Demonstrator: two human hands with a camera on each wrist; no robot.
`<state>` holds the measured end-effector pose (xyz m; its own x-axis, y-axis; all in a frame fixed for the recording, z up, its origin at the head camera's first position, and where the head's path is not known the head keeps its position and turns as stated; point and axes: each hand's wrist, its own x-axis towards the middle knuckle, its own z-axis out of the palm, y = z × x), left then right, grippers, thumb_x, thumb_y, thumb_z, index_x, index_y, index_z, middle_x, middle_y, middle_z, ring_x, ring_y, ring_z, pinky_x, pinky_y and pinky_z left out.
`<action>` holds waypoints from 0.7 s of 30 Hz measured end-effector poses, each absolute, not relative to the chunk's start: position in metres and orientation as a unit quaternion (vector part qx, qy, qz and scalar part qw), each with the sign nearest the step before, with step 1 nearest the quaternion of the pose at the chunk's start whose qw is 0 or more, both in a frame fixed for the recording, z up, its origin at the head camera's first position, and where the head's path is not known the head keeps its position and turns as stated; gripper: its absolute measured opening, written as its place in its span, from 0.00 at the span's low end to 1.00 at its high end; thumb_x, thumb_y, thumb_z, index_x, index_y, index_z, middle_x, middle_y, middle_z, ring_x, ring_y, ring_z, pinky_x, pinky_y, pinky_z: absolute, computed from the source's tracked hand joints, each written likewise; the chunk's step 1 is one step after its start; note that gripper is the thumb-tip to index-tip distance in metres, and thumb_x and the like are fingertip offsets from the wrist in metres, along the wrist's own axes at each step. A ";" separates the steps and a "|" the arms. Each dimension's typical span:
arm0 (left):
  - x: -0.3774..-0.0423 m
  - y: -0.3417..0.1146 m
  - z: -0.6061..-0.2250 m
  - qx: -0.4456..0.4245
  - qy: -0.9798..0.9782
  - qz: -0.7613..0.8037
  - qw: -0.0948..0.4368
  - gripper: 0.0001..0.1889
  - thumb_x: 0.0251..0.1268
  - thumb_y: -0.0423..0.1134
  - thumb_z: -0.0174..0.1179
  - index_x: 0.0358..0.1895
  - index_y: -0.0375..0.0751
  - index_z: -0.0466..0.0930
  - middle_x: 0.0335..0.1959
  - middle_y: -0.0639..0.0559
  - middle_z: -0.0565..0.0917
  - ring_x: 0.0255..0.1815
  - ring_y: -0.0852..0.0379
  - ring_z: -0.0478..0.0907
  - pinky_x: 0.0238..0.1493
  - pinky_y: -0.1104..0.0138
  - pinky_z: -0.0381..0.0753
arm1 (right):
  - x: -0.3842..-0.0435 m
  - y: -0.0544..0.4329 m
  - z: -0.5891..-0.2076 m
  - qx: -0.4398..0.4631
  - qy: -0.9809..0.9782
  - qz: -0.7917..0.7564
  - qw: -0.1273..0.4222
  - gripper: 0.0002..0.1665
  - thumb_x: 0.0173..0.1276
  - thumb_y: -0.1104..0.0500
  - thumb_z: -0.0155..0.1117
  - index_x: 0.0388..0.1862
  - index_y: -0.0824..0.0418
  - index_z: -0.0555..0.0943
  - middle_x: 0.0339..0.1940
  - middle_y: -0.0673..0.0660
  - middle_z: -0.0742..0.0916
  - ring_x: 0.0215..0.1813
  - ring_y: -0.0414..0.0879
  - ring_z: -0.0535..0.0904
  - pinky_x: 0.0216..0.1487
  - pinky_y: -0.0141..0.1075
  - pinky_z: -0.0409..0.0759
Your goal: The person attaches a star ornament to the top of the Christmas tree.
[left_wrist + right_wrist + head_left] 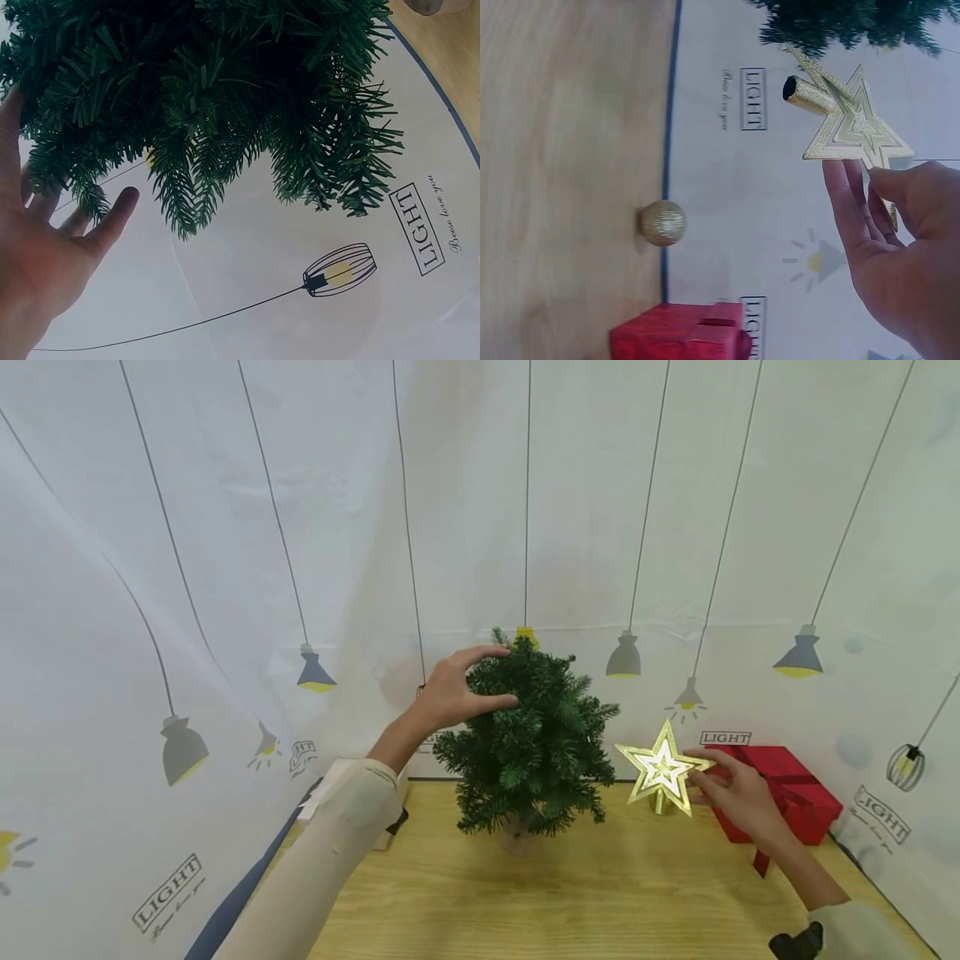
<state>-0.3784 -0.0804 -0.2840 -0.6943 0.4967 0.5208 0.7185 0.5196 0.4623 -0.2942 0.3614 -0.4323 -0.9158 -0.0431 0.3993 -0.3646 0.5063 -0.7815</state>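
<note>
A small green artificial Christmas tree (528,735) stands upright on the table, its base partly hidden by branches. My left hand (457,689) is at the upper left of the tree, thumb and fingers spread apart. In the left wrist view that hand (56,240) is beside the needles, some fingers hidden behind them; no firm hold shows. To the right of the tree, my right hand (738,793) pinches one point of a gold star tree topper (664,768). From the right wrist, the star (859,127) shows its hollow tube end, pointing away from the hand (907,247).
A red gift box (813,789) with a ribbon lies at the back right of the wooden table (570,910). Near the table's back edge sits a gold ball (662,223). White boxes (330,785) stand at the left. A white printed curtain (465,485) surrounds the table.
</note>
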 end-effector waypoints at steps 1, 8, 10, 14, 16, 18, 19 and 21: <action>-0.378 -0.081 -0.284 -0.354 -0.856 -0.338 0.164 0.38 0.61 0.55 0.76 0.74 0.55 0.74 0.77 0.51 0.71 0.79 0.46 0.64 0.76 0.43 0.64 | -0.295 0.362 -0.427 0.119 -0.856 0.473 0.174 0.26 0.78 0.65 0.62 0.71 0.70 0.73 0.38 0.67 0.90 0.32 0.40 0.90 0.36 0.32 0.88; -0.379 -0.082 -0.284 -0.352 -0.860 -0.334 0.160 0.38 0.60 0.55 0.76 0.74 0.56 0.74 0.76 0.51 0.72 0.79 0.46 0.64 0.76 0.44 0.65 | -0.296 0.360 -0.396 0.128 -0.853 0.464 0.201 0.26 0.79 0.64 0.62 0.71 0.70 0.73 0.39 0.57 0.92 0.35 0.34 0.89 0.33 0.29 0.87; -0.378 -0.082 -0.284 -0.351 -0.861 -0.334 0.158 0.38 0.60 0.55 0.76 0.74 0.56 0.74 0.76 0.51 0.72 0.79 0.46 0.64 0.76 0.44 0.65 | -0.297 0.359 -0.389 0.134 -0.844 0.477 0.207 0.26 0.78 0.65 0.63 0.71 0.71 0.73 0.41 0.53 0.91 0.36 0.33 0.89 0.35 0.29 0.87; -0.377 -0.082 -0.283 -0.345 -0.863 -0.336 0.155 0.38 0.60 0.55 0.76 0.74 0.56 0.74 0.77 0.50 0.71 0.79 0.45 0.64 0.76 0.43 0.65 | -0.298 0.358 -0.374 0.129 -0.836 0.490 0.211 0.26 0.78 0.65 0.63 0.71 0.69 0.73 0.40 0.44 0.88 0.36 0.34 0.90 0.36 0.29 0.87; -0.378 -0.081 -0.282 -0.343 -0.863 -0.336 0.154 0.38 0.60 0.55 0.76 0.74 0.56 0.74 0.77 0.50 0.71 0.79 0.45 0.63 0.76 0.43 0.65 | -0.298 0.358 -0.365 0.123 -0.840 0.484 0.214 0.26 0.79 0.63 0.63 0.72 0.68 0.73 0.40 0.41 0.88 0.35 0.34 0.90 0.36 0.28 0.87; -0.378 -0.080 -0.282 -0.343 -0.863 -0.337 0.152 0.38 0.61 0.55 0.76 0.74 0.56 0.74 0.77 0.50 0.71 0.79 0.45 0.63 0.76 0.43 0.65 | -0.297 0.358 -0.356 0.119 -0.844 0.475 0.220 0.25 0.79 0.62 0.62 0.72 0.67 0.74 0.39 0.41 0.88 0.34 0.34 0.89 0.36 0.26 0.86; -0.378 -0.080 -0.282 -0.343 -0.864 -0.336 0.152 0.38 0.61 0.55 0.76 0.74 0.56 0.74 0.77 0.50 0.71 0.79 0.45 0.63 0.76 0.43 0.65 | -0.297 0.357 -0.351 0.119 -0.843 0.475 0.223 0.25 0.79 0.62 0.62 0.72 0.66 0.74 0.40 0.42 0.88 0.34 0.34 0.89 0.36 0.26 0.86; -0.378 -0.080 -0.282 -0.344 -0.864 -0.335 0.152 0.38 0.61 0.55 0.76 0.74 0.55 0.74 0.77 0.50 0.71 0.79 0.45 0.63 0.76 0.44 0.65 | -0.296 0.356 -0.341 0.120 -0.844 0.469 0.233 0.26 0.80 0.61 0.62 0.73 0.65 0.74 0.42 0.46 0.87 0.34 0.34 0.89 0.36 0.27 0.87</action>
